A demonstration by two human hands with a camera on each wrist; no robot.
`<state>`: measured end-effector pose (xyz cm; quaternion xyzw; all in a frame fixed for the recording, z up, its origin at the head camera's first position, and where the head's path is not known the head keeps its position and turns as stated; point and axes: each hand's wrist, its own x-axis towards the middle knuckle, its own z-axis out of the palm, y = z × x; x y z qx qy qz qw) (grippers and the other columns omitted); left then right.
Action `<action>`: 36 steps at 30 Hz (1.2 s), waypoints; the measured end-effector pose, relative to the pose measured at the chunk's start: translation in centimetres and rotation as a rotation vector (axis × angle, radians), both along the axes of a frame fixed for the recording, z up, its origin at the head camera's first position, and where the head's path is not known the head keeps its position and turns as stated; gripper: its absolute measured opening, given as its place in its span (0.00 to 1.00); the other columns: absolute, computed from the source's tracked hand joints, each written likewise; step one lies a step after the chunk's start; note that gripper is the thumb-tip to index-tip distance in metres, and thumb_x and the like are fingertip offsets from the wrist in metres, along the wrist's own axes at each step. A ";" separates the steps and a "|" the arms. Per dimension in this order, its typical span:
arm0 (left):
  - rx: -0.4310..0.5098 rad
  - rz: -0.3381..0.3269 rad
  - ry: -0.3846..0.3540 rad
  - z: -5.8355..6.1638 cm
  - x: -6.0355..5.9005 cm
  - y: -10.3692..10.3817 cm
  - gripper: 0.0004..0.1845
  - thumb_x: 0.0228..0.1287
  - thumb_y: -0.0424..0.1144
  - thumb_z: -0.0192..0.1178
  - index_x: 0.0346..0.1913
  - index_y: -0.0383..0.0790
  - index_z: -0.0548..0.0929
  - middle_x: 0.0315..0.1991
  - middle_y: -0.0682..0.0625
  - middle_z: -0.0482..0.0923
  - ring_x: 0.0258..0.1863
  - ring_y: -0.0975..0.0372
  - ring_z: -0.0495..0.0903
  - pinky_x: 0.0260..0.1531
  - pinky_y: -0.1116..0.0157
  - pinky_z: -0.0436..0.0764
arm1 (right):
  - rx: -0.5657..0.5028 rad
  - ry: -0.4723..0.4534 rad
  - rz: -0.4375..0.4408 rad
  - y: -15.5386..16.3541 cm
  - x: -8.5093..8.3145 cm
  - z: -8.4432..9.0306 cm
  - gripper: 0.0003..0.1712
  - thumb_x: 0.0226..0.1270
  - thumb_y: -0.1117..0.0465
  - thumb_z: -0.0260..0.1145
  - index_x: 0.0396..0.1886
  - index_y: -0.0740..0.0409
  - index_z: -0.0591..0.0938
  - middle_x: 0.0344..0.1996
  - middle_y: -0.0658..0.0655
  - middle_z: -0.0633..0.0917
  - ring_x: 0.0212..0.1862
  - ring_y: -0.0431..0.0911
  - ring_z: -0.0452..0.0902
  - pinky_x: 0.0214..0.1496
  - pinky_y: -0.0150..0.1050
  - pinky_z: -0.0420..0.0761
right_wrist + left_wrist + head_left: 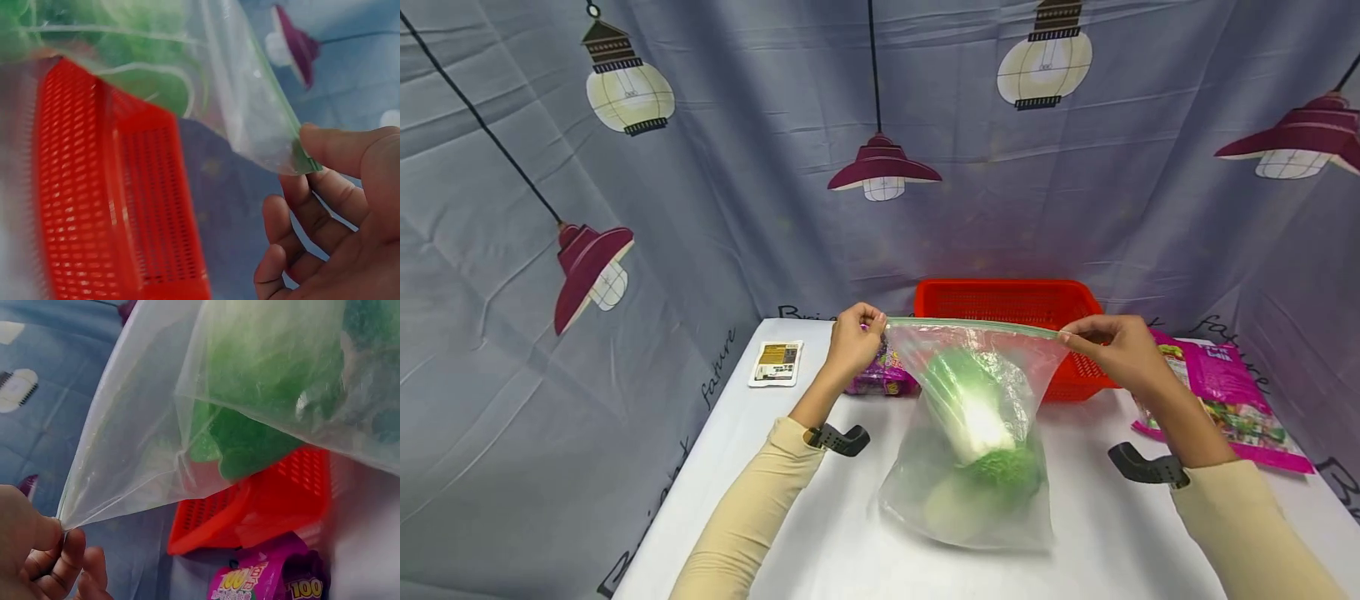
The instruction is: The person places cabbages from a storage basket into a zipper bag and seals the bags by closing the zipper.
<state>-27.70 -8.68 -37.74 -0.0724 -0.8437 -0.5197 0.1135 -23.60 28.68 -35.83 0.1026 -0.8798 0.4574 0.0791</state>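
A clear zip-top bag (913,467) with a green seal strip hangs upright between my two hands, its bottom low over the white table. Inside it are leafy vegetables with white stalks and green leaves (981,417), blurred by the plastic. My left hand (852,342) pinches the top left corner between thumb and forefinger. At the opposite top corner, my right hand (1116,350) pinches the end of the green strip (314,165), its other fingers loosely bent below. The top edge is stretched straight between them.
Behind the bag stands a red perforated basket (1007,292), partly hidden by it. A purple snack package (880,377) lies behind the left hand. Further left is a small white packet (777,364). A large pink bag (1232,387) lies at the right; a grey printed curtain (775,233) surrounds the table.
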 end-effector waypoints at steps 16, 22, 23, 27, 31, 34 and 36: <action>-0.126 -0.109 -0.036 1.3 -0.7 1.3 0.05 0.71 0.38 0.55 0.39 0.39 0.78 0.30 0.49 0.77 0.23 0.60 0.71 0.24 0.65 0.69 | 0.102 -0.121 0.153 -0.8 -3.9 -1.9 0.14 0.68 0.59 0.65 0.44 0.66 0.84 0.38 0.62 0.83 0.34 0.51 0.75 0.30 0.38 0.78; -0.170 -0.093 -0.028 1.3 -0.5 1.6 0.05 0.70 0.37 0.57 0.37 0.39 0.79 0.28 0.50 0.78 0.24 0.59 0.74 0.25 0.64 0.71 | 0.169 -0.070 0.166 -1.7 -3.7 -2.1 0.09 0.66 0.63 0.66 0.39 0.66 0.85 0.33 0.59 0.83 0.33 0.51 0.75 0.28 0.38 0.77; -0.183 -0.087 -0.043 1.0 -0.5 1.6 0.05 0.70 0.37 0.57 0.37 0.39 0.79 0.27 0.50 0.78 0.24 0.59 0.74 0.25 0.64 0.71 | 0.178 -0.073 0.167 -1.8 -3.7 -2.3 0.08 0.66 0.64 0.66 0.39 0.66 0.85 0.32 0.58 0.83 0.33 0.50 0.75 0.27 0.38 0.76; -0.265 -0.081 -0.104 -0.4 -0.3 1.6 0.04 0.66 0.35 0.60 0.34 0.37 0.81 0.23 0.52 0.79 0.22 0.63 0.74 0.24 0.66 0.72 | 0.204 -0.116 0.213 -2.1 -3.6 -2.9 0.07 0.66 0.65 0.66 0.38 0.66 0.85 0.30 0.56 0.83 0.32 0.48 0.73 0.28 0.38 0.76; -0.350 -0.134 -0.139 -1.7 0.5 1.7 0.05 0.63 0.33 0.61 0.30 0.36 0.83 0.20 0.53 0.79 0.20 0.63 0.75 0.22 0.67 0.72 | 0.174 -0.218 0.329 -2.1 -3.1 -3.6 0.07 0.65 0.69 0.63 0.38 0.69 0.85 0.29 0.54 0.83 0.30 0.44 0.73 0.30 0.35 0.74; -0.407 -0.199 -0.159 -2.1 1.6 1.6 0.07 0.62 0.31 0.60 0.27 0.36 0.83 0.20 0.52 0.78 0.21 0.62 0.74 0.20 0.67 0.73 | 0.139 -0.306 0.436 -1.9 -2.6 -3.9 0.08 0.63 0.72 0.61 0.37 0.69 0.85 0.28 0.53 0.83 0.28 0.41 0.72 0.28 0.33 0.73; -0.435 -0.239 -0.194 -2.1 2.3 1.4 0.08 0.61 0.30 0.59 0.24 0.36 0.82 0.20 0.51 0.76 0.21 0.61 0.73 0.18 0.67 0.73 | 0.143 -0.374 0.498 -1.8 -2.2 -4.0 0.07 0.62 0.72 0.61 0.34 0.67 0.85 0.24 0.53 0.81 0.24 0.41 0.70 0.25 0.33 0.71</action>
